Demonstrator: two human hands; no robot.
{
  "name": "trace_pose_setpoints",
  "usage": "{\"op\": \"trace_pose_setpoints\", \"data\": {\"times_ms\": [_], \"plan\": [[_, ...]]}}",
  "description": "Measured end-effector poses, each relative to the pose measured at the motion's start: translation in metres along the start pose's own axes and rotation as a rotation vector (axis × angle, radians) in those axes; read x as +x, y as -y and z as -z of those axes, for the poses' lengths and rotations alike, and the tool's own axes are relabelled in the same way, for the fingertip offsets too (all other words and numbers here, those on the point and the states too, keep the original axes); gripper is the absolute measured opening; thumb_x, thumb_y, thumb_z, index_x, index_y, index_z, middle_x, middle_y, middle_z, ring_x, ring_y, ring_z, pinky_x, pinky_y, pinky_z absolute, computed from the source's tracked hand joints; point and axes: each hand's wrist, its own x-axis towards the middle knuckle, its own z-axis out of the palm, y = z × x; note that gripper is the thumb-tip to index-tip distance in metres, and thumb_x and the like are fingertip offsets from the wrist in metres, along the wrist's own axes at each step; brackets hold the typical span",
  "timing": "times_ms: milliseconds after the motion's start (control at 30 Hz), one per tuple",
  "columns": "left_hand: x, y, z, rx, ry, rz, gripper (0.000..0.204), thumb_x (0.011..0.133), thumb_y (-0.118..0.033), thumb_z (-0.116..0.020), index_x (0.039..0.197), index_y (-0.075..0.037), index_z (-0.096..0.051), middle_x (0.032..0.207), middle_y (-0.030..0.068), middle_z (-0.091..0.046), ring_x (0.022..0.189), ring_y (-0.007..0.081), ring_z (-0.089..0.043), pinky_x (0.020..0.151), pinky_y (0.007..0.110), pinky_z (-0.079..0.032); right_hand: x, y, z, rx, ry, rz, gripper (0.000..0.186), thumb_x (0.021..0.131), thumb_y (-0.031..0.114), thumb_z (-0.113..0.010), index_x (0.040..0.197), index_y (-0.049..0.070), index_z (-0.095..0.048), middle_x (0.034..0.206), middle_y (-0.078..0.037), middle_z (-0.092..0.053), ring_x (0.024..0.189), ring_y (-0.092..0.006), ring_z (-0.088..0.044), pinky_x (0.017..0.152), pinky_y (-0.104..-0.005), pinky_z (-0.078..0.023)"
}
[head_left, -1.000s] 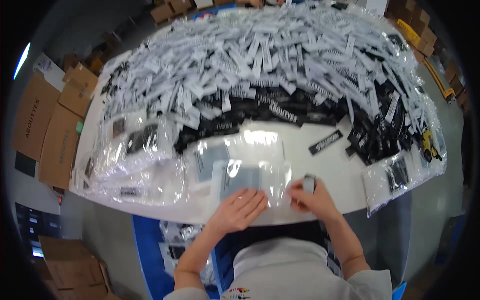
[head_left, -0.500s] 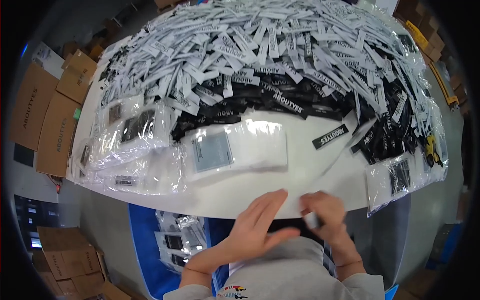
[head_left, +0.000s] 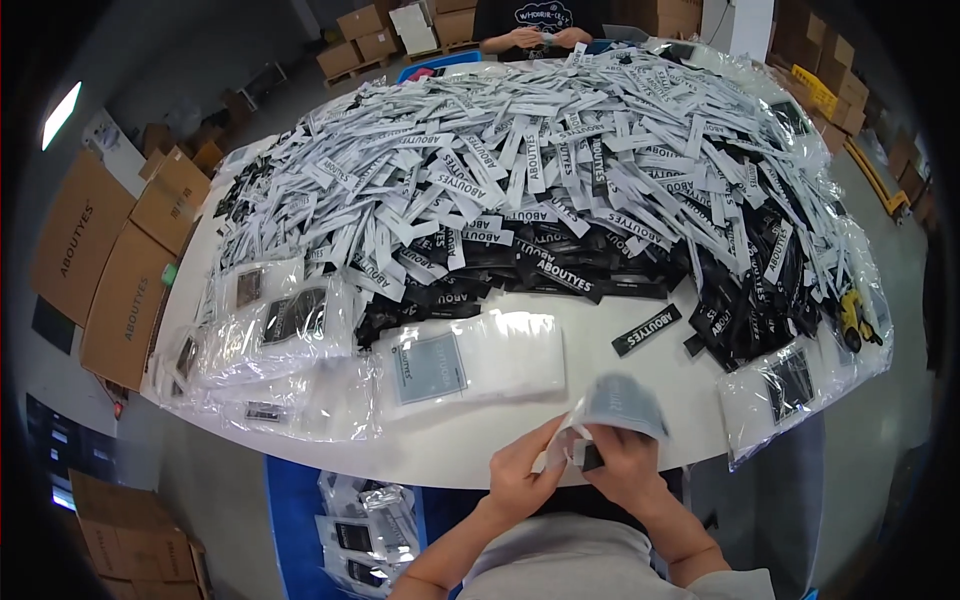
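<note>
My left hand (head_left: pixel 525 472) pinches the edge of a plastic bag (head_left: pixel 622 398) with a bluish-grey printed panel, held above the table's front edge and blurred by motion. My right hand (head_left: pixel 630 470) is at the bag's mouth with its fingers curled and partly hidden by the plastic. A small dark piece (head_left: pixel 592 457) shows by those fingers; its kind is unclear. Just beyond lies a stack of similar clear bags (head_left: pixel 510 355). One black printed packet (head_left: pixel 647 330) lies apart from a large heap of white and black slim packets (head_left: pixel 480 165).
Plastic-wrapped bundles lie at the table's left (head_left: pixel 290 335) and right (head_left: pixel 785 390). Yellow-handled scissors (head_left: pixel 855 318) rest at the right edge. Below, a blue bin (head_left: pixel 295 530) holds filled bags. Across the heap, another person's hands (head_left: pixel 530 38) work. Cardboard boxes (head_left: pixel 125 310) stand at left.
The bag is now between my hands; before, my left hand was open and my right held a small blurred thing. The view has tilted up, bringing the other person into sight.
</note>
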Motion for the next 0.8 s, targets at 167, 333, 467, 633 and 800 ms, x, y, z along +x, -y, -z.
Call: {"op": "trace_pose_setpoints", "data": {"times_ms": [167, 333, 467, 633, 800], "plan": [[0.023, -0.025, -0.006, -0.188, -0.190, 0.178, 0.044, 0.080, 0.001, -0.056, 0.124, -0.001, -0.052, 0.103, 0.0208, -0.063, 0.093, 0.0304, -0.065, 0.073, 0.034, -0.053, 0.016, 0.004, -0.013, -0.001, -0.172, 0.198, 0.030, 0.063, 0.008, -0.064, 0.088, -0.003, -0.052, 0.101, -0.024, -0.060, 0.084, -0.0355, -0.063, 0.057, -0.0355, -0.054], [0.017, -0.013, 0.012, 0.228, 0.051, 0.262, 0.033, 0.085, -0.004, -0.051, 0.118, 0.000, -0.055, 0.102, 0.0242, -0.061, 0.088, 0.0346, -0.065, 0.069, 0.038, -0.053, 0.018, -0.005, 0.000, 0.080, -0.220, 0.160, 0.031, 0.058, 0.005, -0.066, 0.085, -0.002, -0.053, 0.099, -0.020, -0.062, 0.081, -0.0339, -0.064, 0.056, -0.0344, -0.052], [0.023, -0.007, 0.001, 0.092, -0.288, 0.035, 0.037, 0.079, -0.004, -0.058, 0.115, 0.002, -0.054, 0.098, 0.0238, -0.061, 0.080, 0.0375, -0.063, 0.061, 0.039, -0.052, 0.016, 0.001, 0.001, 0.118, -0.347, 0.107, 0.038, 0.052, 0.003, -0.068, 0.088, 0.001, -0.056, 0.102, -0.018, -0.062, 0.080, -0.0320, -0.064, 0.055, -0.0340, -0.051], [0.006, -0.022, 0.003, 0.348, 0.098, 0.158, 0.063, 0.071, -0.008, -0.069, 0.127, 0.002, -0.043, 0.111, 0.0215, -0.059, 0.093, 0.0365, -0.062, 0.075, 0.038, -0.053, 0.023, 0.012, 0.023, 0.030, -0.095, 0.101, 0.062, 0.047, 0.003, -0.069, 0.108, 0.003, -0.060, 0.105, -0.016, -0.062, 0.081, -0.0315, -0.064, 0.059, -0.0340, -0.052], [0.021, -0.057, 0.040, 0.359, 0.037, -0.163, 0.072, 0.067, -0.025, -0.078, 0.126, 0.000, -0.047, 0.136, 0.0209, -0.041, 0.118, 0.0379, -0.047, 0.093, 0.044, -0.044, 0.015, -0.016, 0.042, 0.454, -0.027, -0.026, 0.055, 0.055, -0.003, -0.063, 0.109, 0.006, -0.062, 0.094, -0.012, -0.065, 0.073, -0.0255, -0.065, 0.060, -0.0288, -0.050]]}}
